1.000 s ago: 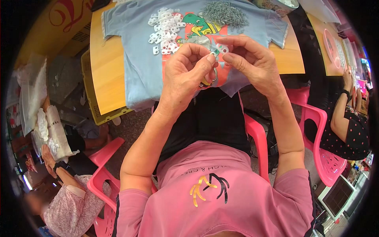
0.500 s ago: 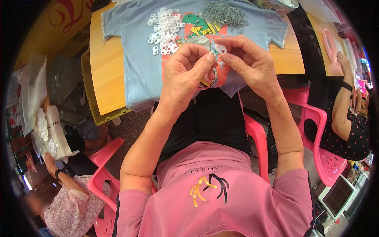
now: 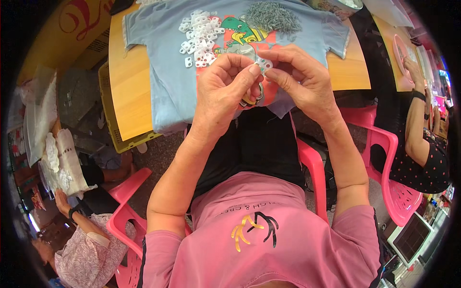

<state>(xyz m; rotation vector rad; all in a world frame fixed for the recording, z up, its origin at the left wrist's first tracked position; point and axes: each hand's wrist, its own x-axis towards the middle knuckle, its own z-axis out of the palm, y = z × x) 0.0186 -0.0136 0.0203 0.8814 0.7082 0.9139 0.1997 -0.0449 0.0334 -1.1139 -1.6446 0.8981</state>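
Observation:
A small white plastic piece with two holes (image 3: 265,64) is pinched in my right hand (image 3: 303,79), between thumb and forefinger. Thumb and forefinger of my left hand (image 3: 222,89) are closed at the near side of that piece. Whatever they grip is mostly hidden by the fingertips. Both hands are raised over a light blue T-shirt (image 3: 170,89) with a cartoon print. Beyond my left hand lies a heap of similar white two-holed pieces (image 3: 198,36). Farther right on the shirt sits a pile of tiny grey parts that look like springs (image 3: 272,19).
The shirt covers much of a wooden-topped table (image 3: 122,91). A yellow plastic crate (image 3: 111,113) stands below its left edge. Pink chairs (image 3: 314,170) flank me. People work at both sides, one hand at left (image 3: 62,201), another at right (image 3: 414,72). A round tin (image 3: 338,7) stands far right.
My right hand has shifted a little left, bringing the white piece up against my left fingertips. Its holes now face up more plainly. My left hand has hardly moved.

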